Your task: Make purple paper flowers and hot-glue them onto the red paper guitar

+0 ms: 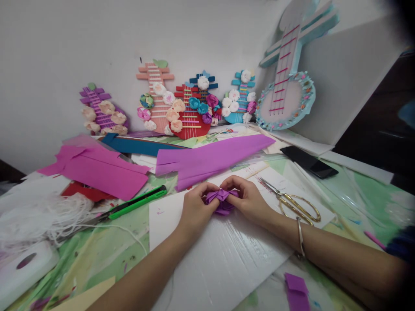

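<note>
Between my two hands is a purple paper flower (222, 198) with folded, pointed petals. My left hand (200, 203) pinches its left side, and my right hand (248, 196) pinches its right side with thumb and fingers. Some fingertips are hidden behind the petals. Both hands rest over a white board (207, 263). Gold-handled scissors (292, 203) lie to the right of my right hand. A green box cutter (139, 202) lies to the left of my left hand.
Purple crepe paper (210, 160) and magenta paper (100, 170) lie behind the hands. A black phone (309, 162) sits at the right. White string (35, 216) is heaped at the left. Several flower-decorated paper instruments, one a red one (189, 123), lean on the wall. A folded purple piece (296, 290) lies in front.
</note>
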Demonstrator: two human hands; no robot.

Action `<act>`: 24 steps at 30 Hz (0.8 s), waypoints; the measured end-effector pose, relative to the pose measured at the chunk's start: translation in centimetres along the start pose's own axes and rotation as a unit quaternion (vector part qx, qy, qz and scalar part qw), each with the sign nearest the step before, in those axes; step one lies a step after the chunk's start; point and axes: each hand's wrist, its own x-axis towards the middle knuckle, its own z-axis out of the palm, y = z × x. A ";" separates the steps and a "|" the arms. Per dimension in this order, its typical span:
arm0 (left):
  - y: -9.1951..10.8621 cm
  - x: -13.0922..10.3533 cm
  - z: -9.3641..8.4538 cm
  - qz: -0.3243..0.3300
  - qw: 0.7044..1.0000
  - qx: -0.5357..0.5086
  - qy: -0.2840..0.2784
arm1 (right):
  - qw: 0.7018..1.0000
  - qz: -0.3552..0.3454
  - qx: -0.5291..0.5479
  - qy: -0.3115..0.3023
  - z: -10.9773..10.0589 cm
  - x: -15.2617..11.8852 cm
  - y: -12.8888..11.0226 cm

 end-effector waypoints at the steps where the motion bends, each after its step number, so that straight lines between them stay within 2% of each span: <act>1: 0.1 0.0 0.0 0.002 1.000 0.000 0.002 | 1.000 0.000 -0.003 0.003 0.0 0.0 -0.1; 4: 0.2 -0.1 -0.1 0.014 1.000 0.018 0.009 | 0.999 -0.022 -0.038 0.013 0.1 -0.2 -0.3; 9: 0.3 -0.1 -0.1 0.038 0.998 0.044 0.018 | 0.978 -0.115 -0.169 0.030 0.3 -0.7 -0.6; 12: 0.7 -0.3 0.3 0.050 0.994 0.085 0.042 | 0.945 -0.188 -0.267 0.029 0.5 -0.9 -0.7; 15: 1.3 -0.6 0.8 0.082 0.981 0.151 0.087 | 0.892 -0.275 -0.358 0.018 0.5 -1.1 -1.0; 18: 1.4 -0.8 0.9 0.117 0.970 0.184 0.109 | 0.858 -0.312 -0.409 0.009 0.5 -1.2 -1.3; 21: 1.0 -0.8 0.7 0.139 0.968 0.182 0.101 | 0.865 -0.307 -0.396 0.019 0.3 -1.1 -1.3; 24: 0.6 -0.7 0.4 0.147 0.976 0.151 0.061 | 0.879 -0.298 -0.371 0.031 0.2 -1.0 -1.2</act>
